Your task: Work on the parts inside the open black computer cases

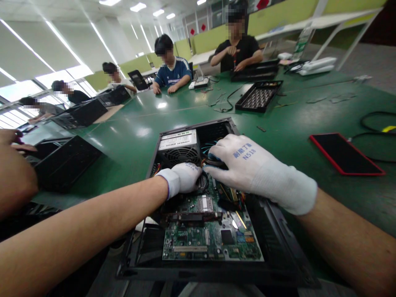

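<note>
An open black computer case lies at the table's near edge, its motherboard facing up. Over its middle, my right hand, in a white work glove, curls thumb and fingers around a bundle of black cables. My left hand, gloved likewise, is closed right beside it, below the power supply; its fingertips are partly hidden, so what they grip is unclear. A black cable loop shows by its fingers. Blue fan blades show partly behind my right hand.
A red-edged black tablet-like panel lies to the right, near black cables. Farther back sits a black drive-cage-like frame. Another black case stands left beside a co-worker's arm. Several people work around the green table.
</note>
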`<state>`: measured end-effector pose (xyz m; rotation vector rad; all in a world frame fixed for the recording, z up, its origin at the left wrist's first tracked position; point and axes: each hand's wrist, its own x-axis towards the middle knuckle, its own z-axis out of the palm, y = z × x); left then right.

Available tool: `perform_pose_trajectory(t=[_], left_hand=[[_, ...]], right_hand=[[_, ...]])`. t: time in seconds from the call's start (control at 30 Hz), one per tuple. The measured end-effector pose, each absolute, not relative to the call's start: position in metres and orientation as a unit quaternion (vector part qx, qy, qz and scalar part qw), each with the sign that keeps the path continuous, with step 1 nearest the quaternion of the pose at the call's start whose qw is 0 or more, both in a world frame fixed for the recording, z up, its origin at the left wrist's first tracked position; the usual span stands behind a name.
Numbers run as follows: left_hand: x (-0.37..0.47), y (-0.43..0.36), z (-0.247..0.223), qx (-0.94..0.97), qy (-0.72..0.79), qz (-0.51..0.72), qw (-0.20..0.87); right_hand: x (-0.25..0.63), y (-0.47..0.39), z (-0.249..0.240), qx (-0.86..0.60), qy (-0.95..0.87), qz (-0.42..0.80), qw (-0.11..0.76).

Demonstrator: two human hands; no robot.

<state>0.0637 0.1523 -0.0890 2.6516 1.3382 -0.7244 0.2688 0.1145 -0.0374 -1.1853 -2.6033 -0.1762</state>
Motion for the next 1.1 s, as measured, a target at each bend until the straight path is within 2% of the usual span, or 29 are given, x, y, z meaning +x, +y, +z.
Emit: perform_pose_trajectory(t=[0.83, 1.1], left_hand=[[0.0644, 0.1519, -0.0867, 0.863, 0.446, -0.233, 0.048], [0.0653, 0.1508, -0.0861, 0.862, 0.444, -0.240, 0.048]], right_hand=[[0.2682, 0.1120, -0.0344, -0.411, -0.903, -0.055, 0.117], [0.2692, 0.1132, -0.0373, -0.403, -0.903, -0.061, 0.134]])
